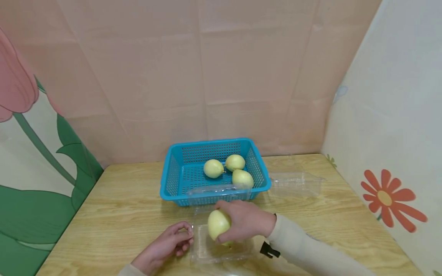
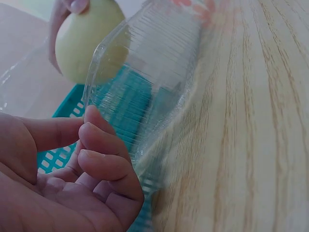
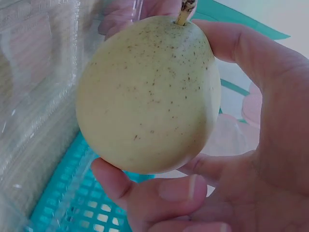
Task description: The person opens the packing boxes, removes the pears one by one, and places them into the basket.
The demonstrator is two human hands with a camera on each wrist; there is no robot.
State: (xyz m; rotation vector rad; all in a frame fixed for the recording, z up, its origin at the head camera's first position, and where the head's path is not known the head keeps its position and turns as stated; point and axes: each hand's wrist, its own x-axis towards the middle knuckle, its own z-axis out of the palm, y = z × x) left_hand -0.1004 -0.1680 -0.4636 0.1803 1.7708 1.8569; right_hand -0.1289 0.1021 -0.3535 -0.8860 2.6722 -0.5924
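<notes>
My right hand (image 1: 246, 219) grips a pale yellow-green pear (image 1: 218, 224) between thumb and fingers, over a clear plastic clamshell box (image 1: 203, 253) with its lid raised. Close up in the right wrist view, the pear (image 3: 149, 101) shows brown specks and a short stem. At the box's left side, my left hand (image 1: 170, 243) pinches the rim with thumb and index fingertip. The left wrist view shows this hand (image 2: 91, 169) at the edge of the clear plastic wall (image 2: 145, 87).
A blue plastic basket (image 1: 169, 195) behind the box holds several-hole mesh walls and three pears (image 1: 213, 168). Another clear plastic box (image 1: 297, 184) lies right of it on the wooden table (image 1: 117, 207). A pink sheet (image 1: 145, 76) hangs behind; a flowered panel (image 1: 397, 126) stands at right.
</notes>
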